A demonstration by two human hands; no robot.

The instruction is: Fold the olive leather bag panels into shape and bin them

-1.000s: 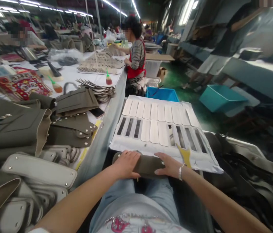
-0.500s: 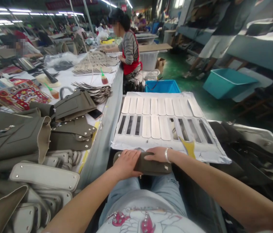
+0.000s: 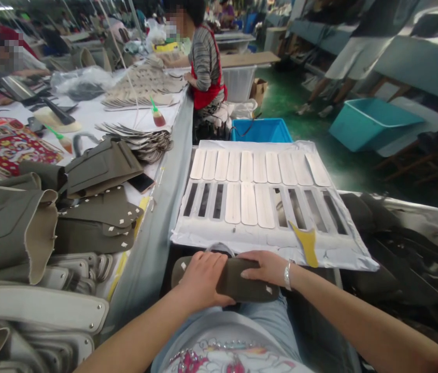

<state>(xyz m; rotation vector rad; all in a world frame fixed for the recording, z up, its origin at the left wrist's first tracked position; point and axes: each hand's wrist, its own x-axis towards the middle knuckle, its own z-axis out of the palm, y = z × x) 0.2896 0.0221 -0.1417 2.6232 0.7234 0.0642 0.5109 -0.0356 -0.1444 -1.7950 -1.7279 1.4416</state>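
Over my lap I hold an olive-brown leather bag piece (image 3: 236,277) with rounded ends and small whitish squares near them. My left hand (image 3: 204,280) grips it left of the middle, fingers over the top and thumb at the lower edge. My right hand (image 3: 267,269) holds its upper right part, with the fingers bent over the edge. A grey loop (image 3: 219,247) shows behind the piece's top edge. Just beyond lies a white board (image 3: 203,230) with two rows of slots, many covered by pale strips (image 3: 246,166). A yellow pointed piece (image 3: 307,243) lies on its near edge.
On the left table, olive leather pieces (image 3: 4,228) lie beside stacked pale straps with studs (image 3: 40,310). A phone (image 3: 141,182) rests near the table edge. Ahead sits a co-worker (image 3: 208,67) in a red apron. Blue (image 3: 261,129) and teal bins (image 3: 374,124) stand on the floor.
The view has shifted a little, so the leather bag piece and both hands appear lower. Both hands stay on the piece, and more of the grey loop behind it shows.
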